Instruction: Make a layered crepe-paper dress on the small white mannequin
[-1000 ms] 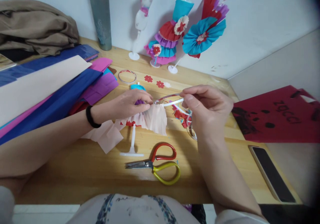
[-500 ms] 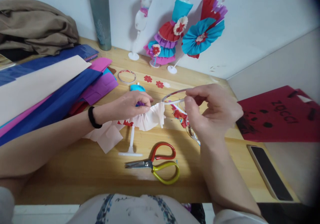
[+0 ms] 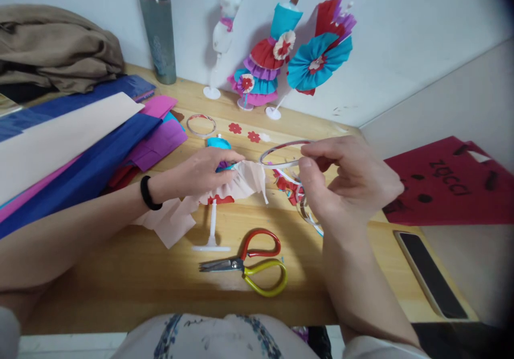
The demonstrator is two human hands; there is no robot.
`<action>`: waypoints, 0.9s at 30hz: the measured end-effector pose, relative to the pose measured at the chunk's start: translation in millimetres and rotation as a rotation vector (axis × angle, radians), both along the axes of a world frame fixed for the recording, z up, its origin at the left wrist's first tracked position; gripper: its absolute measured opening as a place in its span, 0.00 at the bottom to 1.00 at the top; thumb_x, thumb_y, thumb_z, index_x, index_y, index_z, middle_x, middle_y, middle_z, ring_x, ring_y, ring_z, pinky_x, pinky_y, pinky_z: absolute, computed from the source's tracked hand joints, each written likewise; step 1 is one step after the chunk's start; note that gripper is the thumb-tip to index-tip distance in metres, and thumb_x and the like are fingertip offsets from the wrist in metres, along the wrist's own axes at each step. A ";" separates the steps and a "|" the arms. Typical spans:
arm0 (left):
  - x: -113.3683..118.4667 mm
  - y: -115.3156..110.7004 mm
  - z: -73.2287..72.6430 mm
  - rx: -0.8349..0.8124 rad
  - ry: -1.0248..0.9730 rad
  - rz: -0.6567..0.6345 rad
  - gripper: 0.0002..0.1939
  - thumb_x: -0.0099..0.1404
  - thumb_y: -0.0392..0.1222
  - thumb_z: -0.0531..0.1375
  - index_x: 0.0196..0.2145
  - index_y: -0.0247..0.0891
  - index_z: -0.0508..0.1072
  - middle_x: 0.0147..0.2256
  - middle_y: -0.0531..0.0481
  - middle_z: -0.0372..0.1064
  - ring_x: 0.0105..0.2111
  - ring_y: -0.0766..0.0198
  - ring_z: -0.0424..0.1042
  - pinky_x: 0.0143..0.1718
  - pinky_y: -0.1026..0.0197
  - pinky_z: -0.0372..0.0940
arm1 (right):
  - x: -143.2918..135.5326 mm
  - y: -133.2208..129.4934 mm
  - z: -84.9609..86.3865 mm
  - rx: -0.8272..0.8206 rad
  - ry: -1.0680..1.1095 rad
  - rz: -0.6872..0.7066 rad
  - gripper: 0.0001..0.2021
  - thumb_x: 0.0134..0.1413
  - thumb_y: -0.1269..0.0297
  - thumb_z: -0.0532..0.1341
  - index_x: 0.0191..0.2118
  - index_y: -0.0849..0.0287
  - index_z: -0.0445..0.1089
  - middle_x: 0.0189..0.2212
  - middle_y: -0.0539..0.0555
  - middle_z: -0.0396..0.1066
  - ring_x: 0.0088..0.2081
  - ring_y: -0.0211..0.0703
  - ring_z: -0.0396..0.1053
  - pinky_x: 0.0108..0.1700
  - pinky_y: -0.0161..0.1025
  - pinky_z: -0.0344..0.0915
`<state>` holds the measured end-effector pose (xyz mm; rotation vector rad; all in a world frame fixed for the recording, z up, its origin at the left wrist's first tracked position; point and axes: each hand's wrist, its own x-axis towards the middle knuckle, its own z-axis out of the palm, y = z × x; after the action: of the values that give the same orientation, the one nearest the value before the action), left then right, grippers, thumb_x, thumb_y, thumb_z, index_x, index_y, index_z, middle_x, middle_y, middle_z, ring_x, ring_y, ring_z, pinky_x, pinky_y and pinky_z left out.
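1. A wooden tabletop (image 3: 168, 295) spreads before the person, its far edge against the wall.
2. On the left lie a brown cloth (image 3: 60, 46), at the far side, and long sheets of coloured paper (image 3: 60, 134).
3. Over on the right I see a red bag (image 3: 450, 188).
4. Three white display stands line the far edge: one nearly bare (image 3: 224, 35), one in tiered paper (image 3: 267, 54), one with a large turquoise rosette (image 3: 321, 62). A bottle (image 3: 157, 38) stands to their left.
5. A smaller stand (image 3: 214, 225) with a turquoise top is in the middle, partly behind the left hand (image 3: 196, 174). That hand's fingers are closed in a pinch on gathered cream paper.
6. The right hand (image 3: 345, 174) pinches a thin ring between thumb and forefinger.
7. A phone (image 3: 431, 273) lies near right; red-and-yellow scissors (image 3: 235, 264) lie open-handled, nearer than the hands.
8. The cream paper (image 3: 249, 180) fans out rightward from the left fingers, in front of the small stand.
9. The thin ring (image 3: 281, 165) extends left from the right fingers towards the paper's end; I can't tell whether they touch.
10. Two red paper flowers (image 3: 235, 128) lie beyond the hands.
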<state>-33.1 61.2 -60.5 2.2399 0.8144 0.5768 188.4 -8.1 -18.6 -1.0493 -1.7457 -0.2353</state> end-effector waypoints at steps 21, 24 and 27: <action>8.4 -4.3 6.3 -0.073 -0.249 -0.006 0.09 0.64 0.41 0.62 0.40 0.37 0.79 0.39 0.49 0.80 0.40 0.62 0.77 0.45 0.60 0.69 | -6.3 -2.7 2.2 0.066 -0.004 0.078 0.09 0.57 0.73 0.64 0.37 0.49 0.75 0.31 0.53 0.76 0.31 0.46 0.74 0.27 0.44 0.69; 4.7 2.4 -0.8 0.073 -0.302 0.041 0.09 0.63 0.41 0.63 0.42 0.39 0.78 0.42 0.48 0.80 0.43 0.62 0.77 0.49 0.59 0.68 | -6.3 -3.8 3.6 0.085 -0.013 0.066 0.10 0.57 0.74 0.64 0.37 0.49 0.75 0.32 0.52 0.77 0.31 0.46 0.74 0.28 0.44 0.69; 0.2 11.1 -9.6 0.189 -0.234 0.062 0.09 0.62 0.41 0.64 0.41 0.40 0.78 0.39 0.48 0.80 0.40 0.61 0.77 0.48 0.57 0.69 | -6.2 -4.4 4.2 0.097 -0.027 0.068 0.10 0.57 0.74 0.64 0.38 0.49 0.75 0.32 0.52 0.77 0.30 0.46 0.74 0.28 0.44 0.70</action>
<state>-32.9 72.3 -70.1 2.2649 0.7364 0.9606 182.1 -12.5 -14.5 -0.9193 -1.7726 -0.2895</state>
